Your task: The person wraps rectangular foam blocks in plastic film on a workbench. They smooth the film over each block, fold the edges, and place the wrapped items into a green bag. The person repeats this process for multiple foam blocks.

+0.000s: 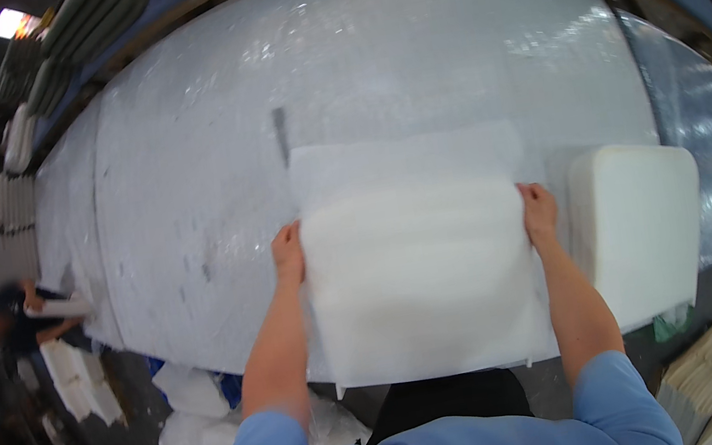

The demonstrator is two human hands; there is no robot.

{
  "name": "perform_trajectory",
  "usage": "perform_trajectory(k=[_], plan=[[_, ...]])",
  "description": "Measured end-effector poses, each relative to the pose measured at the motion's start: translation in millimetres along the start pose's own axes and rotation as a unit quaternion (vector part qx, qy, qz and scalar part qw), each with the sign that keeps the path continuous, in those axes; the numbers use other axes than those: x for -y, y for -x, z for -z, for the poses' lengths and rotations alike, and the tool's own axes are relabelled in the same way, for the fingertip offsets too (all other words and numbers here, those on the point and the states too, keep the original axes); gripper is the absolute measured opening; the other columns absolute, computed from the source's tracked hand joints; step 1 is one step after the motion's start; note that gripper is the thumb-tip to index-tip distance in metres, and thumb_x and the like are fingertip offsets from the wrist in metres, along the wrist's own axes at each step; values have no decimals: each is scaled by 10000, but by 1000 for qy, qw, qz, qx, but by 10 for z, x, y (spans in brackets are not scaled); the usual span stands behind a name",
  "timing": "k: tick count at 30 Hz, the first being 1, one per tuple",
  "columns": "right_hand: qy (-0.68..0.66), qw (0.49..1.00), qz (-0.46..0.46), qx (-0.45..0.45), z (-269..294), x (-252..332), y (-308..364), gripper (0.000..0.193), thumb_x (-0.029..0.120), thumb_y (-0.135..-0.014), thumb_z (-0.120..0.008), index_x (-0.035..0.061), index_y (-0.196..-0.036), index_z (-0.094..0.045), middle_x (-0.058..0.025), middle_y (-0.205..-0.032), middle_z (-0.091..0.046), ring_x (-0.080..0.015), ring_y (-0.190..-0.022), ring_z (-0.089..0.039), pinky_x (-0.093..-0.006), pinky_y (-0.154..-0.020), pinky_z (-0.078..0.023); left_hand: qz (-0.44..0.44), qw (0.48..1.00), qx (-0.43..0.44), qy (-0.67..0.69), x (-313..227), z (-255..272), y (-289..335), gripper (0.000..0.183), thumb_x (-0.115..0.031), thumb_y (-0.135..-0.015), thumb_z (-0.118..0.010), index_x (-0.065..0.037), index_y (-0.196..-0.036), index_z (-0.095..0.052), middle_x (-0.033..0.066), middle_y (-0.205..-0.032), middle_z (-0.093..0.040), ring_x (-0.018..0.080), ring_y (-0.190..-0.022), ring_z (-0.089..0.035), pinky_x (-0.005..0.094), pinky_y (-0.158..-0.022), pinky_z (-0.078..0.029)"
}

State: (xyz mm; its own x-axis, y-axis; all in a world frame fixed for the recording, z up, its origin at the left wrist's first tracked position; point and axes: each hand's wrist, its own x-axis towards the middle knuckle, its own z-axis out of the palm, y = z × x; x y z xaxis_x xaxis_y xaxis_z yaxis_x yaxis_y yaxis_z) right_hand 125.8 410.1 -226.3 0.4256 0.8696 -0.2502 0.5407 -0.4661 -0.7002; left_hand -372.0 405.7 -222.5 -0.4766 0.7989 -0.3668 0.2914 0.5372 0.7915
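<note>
A thin white foam sheet (pixel 421 277) lies spread in front of me on the plastic-covered table, its far part looking thinner and more see-through. It appears draped over a white panel, most of which is hidden; small white tabs (pixel 342 391) poke out at the near edge. My left hand (pixel 288 252) pinches the sheet's left edge, fingers closed. At the same height on the opposite side, my right hand (pixel 539 210) is closed on the right edge. Beside my right forearm lies a white round-cornered panel or stack of panels (pixel 646 228).
Shiny clear plastic covers the wide table (pixel 187 156). Stacked panels (pixel 4 218) stand at the far left, where another person (pixel 26 312) handles a white piece. White plastic bags (pixel 199 434) lie on the floor at left. A stack of pale sheets (pixel 705 377) sits at lower right.
</note>
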Motion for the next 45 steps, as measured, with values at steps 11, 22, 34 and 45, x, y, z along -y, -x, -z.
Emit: perform_trajectory(k=[11, 22, 34, 45], plan=[[-160, 984, 17, -74, 383, 175, 929, 452, 355, -1077, -470, -14, -1277, -638, -142, -1153, -708, -258, -1082, -644, -369, -966, -470, 82, 987, 14, 136, -199, 389, 809, 467, -388, -1078, -447, 3, -1213, -664, 83, -1101, -699, 163, -968, -635, 303, -838, -504], [-71, 985, -159, 7, 7, 348, 574, 624, 513, -1051, -397, -33, -1001, -695, -215, -1030, -706, -351, -987, -644, -427, -917, -469, 169, 981, 1, 91, -208, -108, 566, 672, -528, -1060, -422, 83, -1258, -623, 151, -1263, -653, 252, -1130, -614, 360, -979, -478], [69, 984, -151, 67, 5, 382, 273, 842, 671, -1005, -334, -74, -1049, -724, -295, -1062, -703, -463, -1077, -641, -486, -976, -460, 227, 969, 86, 40, -98, 23, 195, 733, -599, -1036, -388, 42, -1320, -600, 132, -1308, -632, 256, -1118, -618, 397, -937, -495], [-8, 982, -166, 91, 102, 647, 50, 823, 657, -1006, -384, -97, -1078, -704, -273, -1134, -686, -393, -1102, -635, -447, -980, -463, 185, 973, 115, 79, -541, -147, -116, 695, -362, -955, -701, 28, -1474, -450, 217, -1356, -591, 300, -1166, -620, 465, -903, -553]])
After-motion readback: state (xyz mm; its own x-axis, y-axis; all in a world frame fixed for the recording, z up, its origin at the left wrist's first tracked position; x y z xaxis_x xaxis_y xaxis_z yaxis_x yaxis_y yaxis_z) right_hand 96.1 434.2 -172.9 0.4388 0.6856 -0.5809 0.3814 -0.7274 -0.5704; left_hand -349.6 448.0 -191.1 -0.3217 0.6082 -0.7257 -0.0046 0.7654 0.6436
